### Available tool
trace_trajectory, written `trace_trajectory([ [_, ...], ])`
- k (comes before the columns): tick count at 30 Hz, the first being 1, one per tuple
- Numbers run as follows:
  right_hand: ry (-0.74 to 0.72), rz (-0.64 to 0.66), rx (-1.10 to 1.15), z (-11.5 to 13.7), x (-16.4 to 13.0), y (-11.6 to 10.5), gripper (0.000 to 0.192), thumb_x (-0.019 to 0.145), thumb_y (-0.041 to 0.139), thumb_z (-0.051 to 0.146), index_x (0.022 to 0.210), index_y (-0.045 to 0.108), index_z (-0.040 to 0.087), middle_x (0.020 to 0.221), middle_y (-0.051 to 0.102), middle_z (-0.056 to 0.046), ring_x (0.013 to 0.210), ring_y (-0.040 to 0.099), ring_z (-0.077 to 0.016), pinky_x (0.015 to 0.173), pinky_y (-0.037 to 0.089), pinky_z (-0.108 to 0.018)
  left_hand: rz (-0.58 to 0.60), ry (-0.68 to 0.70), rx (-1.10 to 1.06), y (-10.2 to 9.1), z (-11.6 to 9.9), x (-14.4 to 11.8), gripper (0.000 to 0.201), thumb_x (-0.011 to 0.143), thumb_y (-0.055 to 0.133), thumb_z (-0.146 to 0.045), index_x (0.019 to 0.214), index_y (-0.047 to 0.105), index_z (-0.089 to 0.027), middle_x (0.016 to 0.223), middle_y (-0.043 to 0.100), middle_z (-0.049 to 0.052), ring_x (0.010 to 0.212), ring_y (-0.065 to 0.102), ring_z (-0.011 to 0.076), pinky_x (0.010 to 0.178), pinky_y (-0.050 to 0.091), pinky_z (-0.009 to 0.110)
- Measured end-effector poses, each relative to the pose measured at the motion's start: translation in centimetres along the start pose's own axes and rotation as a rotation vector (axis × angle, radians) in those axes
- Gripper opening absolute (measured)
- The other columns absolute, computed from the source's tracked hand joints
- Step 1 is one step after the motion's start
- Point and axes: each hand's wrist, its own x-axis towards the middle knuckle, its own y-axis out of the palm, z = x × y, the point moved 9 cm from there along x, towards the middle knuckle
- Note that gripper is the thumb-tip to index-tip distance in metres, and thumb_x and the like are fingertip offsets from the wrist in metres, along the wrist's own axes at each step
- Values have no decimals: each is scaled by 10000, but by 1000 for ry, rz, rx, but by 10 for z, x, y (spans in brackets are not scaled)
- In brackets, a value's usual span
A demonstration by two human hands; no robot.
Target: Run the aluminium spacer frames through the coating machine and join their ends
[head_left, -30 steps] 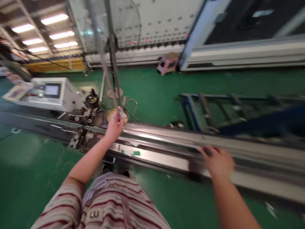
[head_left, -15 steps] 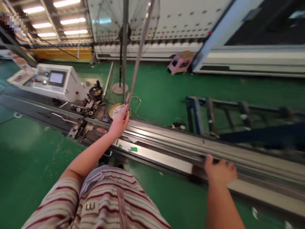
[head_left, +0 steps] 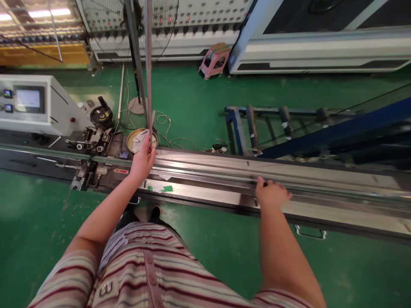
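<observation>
My left hand [head_left: 143,161] is closed round the lower end of a long, thin metal strip [head_left: 149,77] that rises upright past the top of the picture. A second dark strip [head_left: 137,55] leans beside it and meets it near my fingers. Farther right, my right hand [head_left: 272,194] curls over a narrow metal bar [head_left: 221,179] lying lengthwise along the bench [head_left: 205,190]; its fingertips are partly hidden. Behind my left hand is a round yellow tin [head_left: 130,139] with pale scraps in it. Clamp-like machine parts [head_left: 93,143] sit to the left.
A control box with a screen [head_left: 30,99] stands on the bench's left end. Beyond the bench are a fan base [head_left: 138,106], loose cables [head_left: 165,128], a pink stool [head_left: 215,60] and a blue metal rack [head_left: 237,128]. Drawer handles [head_left: 310,233] jut from the front edge.
The view has swung right, so the scene sits farther left and higher. My left hand keeps hold of the upright strip; my right hand still rests at the bar, nearer the middle of the view.
</observation>
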Motion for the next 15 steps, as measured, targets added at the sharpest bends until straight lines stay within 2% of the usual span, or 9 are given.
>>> trace_trajectory([
  [2, -48, 2, -24, 20, -7, -2, 524, 1003, 393, 436, 1023, 724, 31, 1007, 692, -233, 1016, 622, -349, 906, 396, -475, -25, -13, 35, -20, 11, 2, 655, 978, 502, -266, 1566, 218, -227, 1102, 719, 110, 888, 727, 188, 790, 580, 289],
  [5, -126, 7, -63, 60, -27, -8, 539, 1001, 407, 470, 999, 728, 37, 951, 697, -209, 951, 633, -330, 901, 373, -455, -69, -1, 55, -62, 31, 5, 662, 985, 492, -268, 1570, 186, -216, 1074, 721, 103, 883, 730, 176, 798, 572, 274],
  [9, -193, 4, -101, 124, -60, -22, 587, 1003, 389, 517, 977, 723, 35, 916, 693, -204, 918, 638, -324, 901, 349, -442, -96, 24, 73, -122, 62, 8, 638, 995, 463, -276, 1565, 187, -195, 999, 709, 84, 865, 730, 162, 795, 567, 258],
  [15, -220, 42, -148, 221, -102, -44, 632, 1010, 354, 550, 951, 731, 46, 864, 697, -184, 867, 660, -312, 892, 353, -427, -123, 5, 113, -212, 119, 12, 639, 999, 461, -295, 1563, 183, -183, 926, 726, 77, 849, 733, 176, 870, 565, 308],
])
